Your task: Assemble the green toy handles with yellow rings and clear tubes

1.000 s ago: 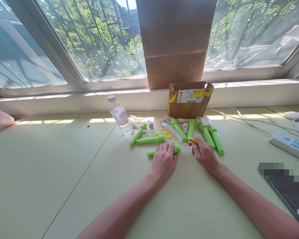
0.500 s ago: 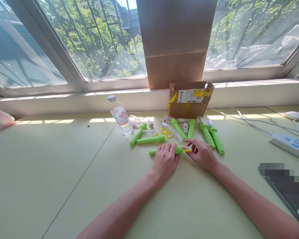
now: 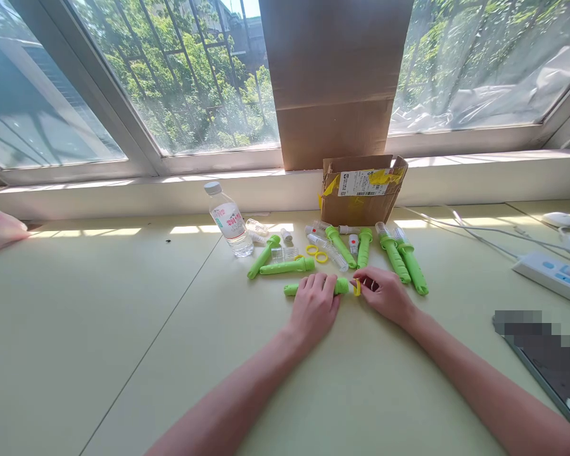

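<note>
My left hand (image 3: 314, 303) is wrapped round a green plastic handle (image 3: 342, 286) that lies sideways on the table, its threaded end pointing right. Between the fingertips of my right hand (image 3: 382, 292) is a yellow ring (image 3: 358, 287), turned upright just off that threaded end. Behind my hands lie more green handles (image 3: 287, 266), two loose yellow rings (image 3: 321, 257) and several clear plastic tubes (image 3: 335, 253). Small white pieces with red dots (image 3: 354, 244) sit among them. To the right, two green handles (image 3: 411, 263) have clear tubes fitted on their tops.
A water bottle (image 3: 230, 221) stands behind the parts at left. An open cardboard box (image 3: 361, 206) rests near the window sill. On the right are a white power strip (image 3: 548, 275) with cables and a phone (image 3: 544, 367). A pink bag (image 3: 0, 228) lies far left.
The yellow ring in my right hand has turned from lying flat to standing upright, facing the handle's threaded end. My left hand and the handle have stayed in place.
</note>
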